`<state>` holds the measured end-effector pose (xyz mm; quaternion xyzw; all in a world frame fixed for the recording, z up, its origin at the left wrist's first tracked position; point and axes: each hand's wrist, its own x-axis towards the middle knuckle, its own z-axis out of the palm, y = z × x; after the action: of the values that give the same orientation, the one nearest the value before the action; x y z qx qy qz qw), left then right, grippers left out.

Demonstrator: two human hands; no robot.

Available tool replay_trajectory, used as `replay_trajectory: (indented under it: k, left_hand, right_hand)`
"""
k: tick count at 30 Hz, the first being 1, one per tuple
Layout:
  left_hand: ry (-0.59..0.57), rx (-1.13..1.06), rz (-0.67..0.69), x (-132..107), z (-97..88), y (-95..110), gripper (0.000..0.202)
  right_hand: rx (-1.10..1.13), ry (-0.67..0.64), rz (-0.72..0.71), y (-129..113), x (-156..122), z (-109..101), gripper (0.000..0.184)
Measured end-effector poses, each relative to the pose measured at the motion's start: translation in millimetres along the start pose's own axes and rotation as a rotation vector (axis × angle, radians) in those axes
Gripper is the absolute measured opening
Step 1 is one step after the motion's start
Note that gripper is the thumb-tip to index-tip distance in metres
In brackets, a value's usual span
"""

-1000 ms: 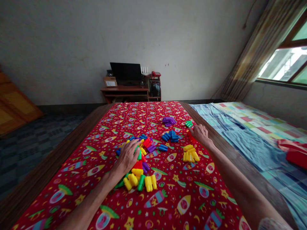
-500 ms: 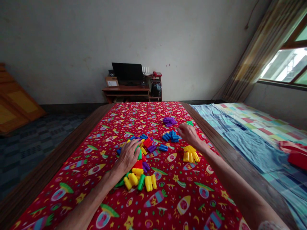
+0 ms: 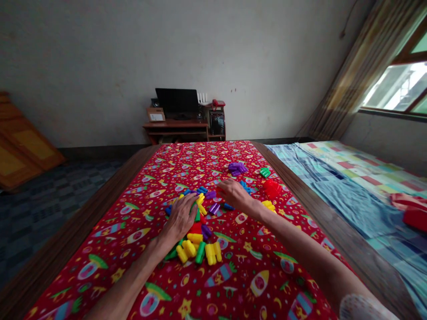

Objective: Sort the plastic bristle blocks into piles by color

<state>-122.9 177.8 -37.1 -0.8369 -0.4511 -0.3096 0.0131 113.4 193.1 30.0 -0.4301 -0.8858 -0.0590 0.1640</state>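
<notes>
My left hand (image 3: 182, 214) lies over a mixed pile of plastic toy blocks, its fingers stretched out. Around it show a yellow block (image 3: 201, 204), a red block (image 3: 195, 228) and a purple block (image 3: 206, 232). At the pile's near side are green (image 3: 200, 253) and yellow blocks (image 3: 213, 253). Right of the pile, my right hand (image 3: 236, 194) is closed on a red toy block (image 3: 219, 190), mostly covered by the fingers. Blue blocks (image 3: 246, 187) are partly hidden behind this hand. A loose purple block (image 3: 214, 208) lies between the hands.
Sorted by colour on the right are purple (image 3: 237, 168), green (image 3: 265, 172), red (image 3: 272, 189) and yellow blocks (image 3: 268, 205). A red patterned cloth (image 3: 133, 262) covers the table. A bed (image 3: 320, 178) adjoins its right side. A desk (image 3: 176, 126) with a monitor stands beyond.
My right hand has moved left from beside the red group to the pile and taken a red block from it. My left hand stays over the pile.
</notes>
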Motion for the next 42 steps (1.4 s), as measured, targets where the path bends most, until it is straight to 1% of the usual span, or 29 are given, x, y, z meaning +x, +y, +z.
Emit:
replay_trajectory:
  k: [2,4,5,7,9,11,14,17,20,22,24,27,29,32,34,36,37,39,42]
  left_hand:
    - [-0.002,-0.001,-0.011,0.0,0.3,-0.5,0.042]
    - [-0.004,-0.001,-0.014,0.2,0.7,-1.0,0.043]
    - [-0.006,0.0,-0.013,0.2,0.9,-1.3,0.043]
    - [-0.008,0.0,-0.008,0.1,1.3,-1.7,0.044]
    - [-0.001,0.002,-0.006,-0.2,1.7,-2.3,0.044]
    - [0.008,0.005,-0.002,-0.3,2.1,-3.1,0.044]
    - [-0.001,0.016,0.01,0.4,2.3,-4.6,0.044]
    - [-0.015,0.027,0.01,1.2,1.8,-5.4,0.044]
    - [-0.018,0.026,0.008,1.1,1.6,-4.9,0.044]
    - [-0.009,0.019,0.002,0.5,2.1,-4.3,0.044]
    - [0.004,0.014,-0.007,0.0,2.9,-3.7,0.044]
    - [0.007,0.02,-0.015,-0.1,3.7,-3.3,0.044]
    - [0.004,0.026,-0.019,0.4,3.3,-3.1,0.043]
    - [-0.006,0.023,-0.017,1.2,1.7,-2.3,0.044]
    - [-0.019,0.014,-0.017,1.6,0.3,-1.2,0.044]
    - [-0.028,0.004,-0.029,1.3,-1.2,0.5,0.043]
    - [-0.031,-0.002,-0.039,0.8,-2.2,1.5,0.043]
    - [-0.034,-0.019,-0.057,-1.0,-4.4,3.0,0.043]
    - [-0.023,-0.072,-0.043,-5.2,-7.2,1.7,0.045]
  right_hand:
    - [0.0,0.114,0.111,33.1,-21.4,-19.6,0.022]
    - [-0.065,0.193,0.251,72.2,-45.4,-38.8,0.024]
    - [-0.099,0.202,0.305,91.9,-57.8,-46.4,0.023]
    - [-0.154,0.157,0.446,126.9,-81.8,-54.8,0.024]
    - [-0.159,0.081,0.562,151.4,-102.9,-53.5,0.025]
    - [-0.147,0.04,0.609,164.3,-119.2,-45.3,0.028]
    - [-0.131,0.032,0.608,169.2,-133.9,-31.2,0.031]
    - [-0.123,0.038,0.57,168.8,-140.7,-24.7,0.036]
    - [-0.12,0.054,0.514,168.3,-144.9,-24.1,0.041]
    - [-0.082,0.042,0.492,167.4,-147.2,-23.6,0.041]
    - [-0.042,0.048,0.503,166.4,-148.8,-22.1,0.039]
    - [-0.026,0.132,0.588,164.8,-149.1,-21.4,0.038]
    - [-0.007,0.186,0.622,161.7,-146.4,-25.3,0.037]
    - [0.045,0.246,0.582,146.8,-133.0,-37.6,0.035]
    - [0.095,0.276,0.492,126.5,-115.6,-45.5,0.031]
    - [0.18,0.273,0.36,97.5,-92.0,-48.0,0.027]
    - [0.239,0.248,0.287,80.2,-78.8,-46.3,0.024]
    - [0.376,0.141,0.113,42.7,-52.7,-36.7,0.019]
    - [0.532,-0.014,-0.116,-12.4,-22.3,-10.5,0.016]
